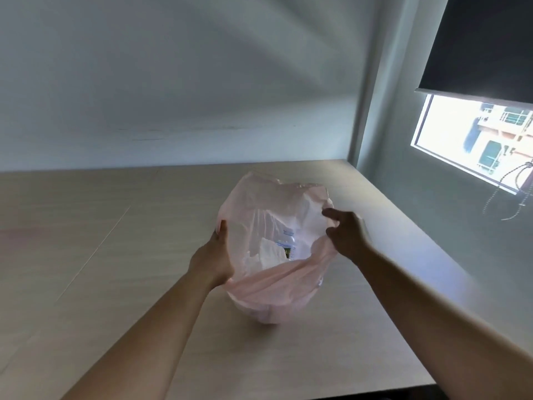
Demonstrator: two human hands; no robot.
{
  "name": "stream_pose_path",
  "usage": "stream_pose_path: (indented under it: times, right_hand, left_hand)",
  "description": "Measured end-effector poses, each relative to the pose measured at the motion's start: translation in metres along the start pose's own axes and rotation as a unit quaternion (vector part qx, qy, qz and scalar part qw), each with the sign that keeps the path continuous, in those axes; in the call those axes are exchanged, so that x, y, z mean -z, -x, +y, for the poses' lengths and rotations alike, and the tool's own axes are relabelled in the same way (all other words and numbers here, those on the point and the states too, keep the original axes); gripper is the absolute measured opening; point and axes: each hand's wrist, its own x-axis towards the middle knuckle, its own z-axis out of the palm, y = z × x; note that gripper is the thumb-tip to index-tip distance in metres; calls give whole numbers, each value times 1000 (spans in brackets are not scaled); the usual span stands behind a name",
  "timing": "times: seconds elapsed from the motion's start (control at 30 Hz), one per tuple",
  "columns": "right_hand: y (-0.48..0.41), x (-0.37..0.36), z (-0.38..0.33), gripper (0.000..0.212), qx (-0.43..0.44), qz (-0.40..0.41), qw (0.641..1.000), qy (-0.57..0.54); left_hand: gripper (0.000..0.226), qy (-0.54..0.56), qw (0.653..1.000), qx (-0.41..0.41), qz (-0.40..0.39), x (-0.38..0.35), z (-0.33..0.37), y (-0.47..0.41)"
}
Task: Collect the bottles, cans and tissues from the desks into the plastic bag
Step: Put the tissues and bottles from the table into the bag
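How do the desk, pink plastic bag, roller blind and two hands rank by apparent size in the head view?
1. desk
2. pink plastic bag
3. roller blind, cut off by the frame, so unsure against the bag
4. left hand and right hand look alike; unranked

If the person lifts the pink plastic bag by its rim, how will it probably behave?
Likely floppy: the plastic bag is thin, creased film sagging between the left hand and right hand. Probably light: few items show inside. It may slump once released.
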Motion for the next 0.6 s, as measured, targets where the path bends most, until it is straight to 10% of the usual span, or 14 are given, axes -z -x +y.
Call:
stream_pose_path:
  times: [0.23, 0.6]
  right_hand:
    - [27, -18, 35, 57, -73, -60, 981, 167]
    - [35, 0, 8, 74, -84, 50, 975, 199]
  left_hand:
    - [98, -50, 992, -11, -115, -45, -23, 13]
    - [91, -30, 998, -11, 61, 17, -22, 4]
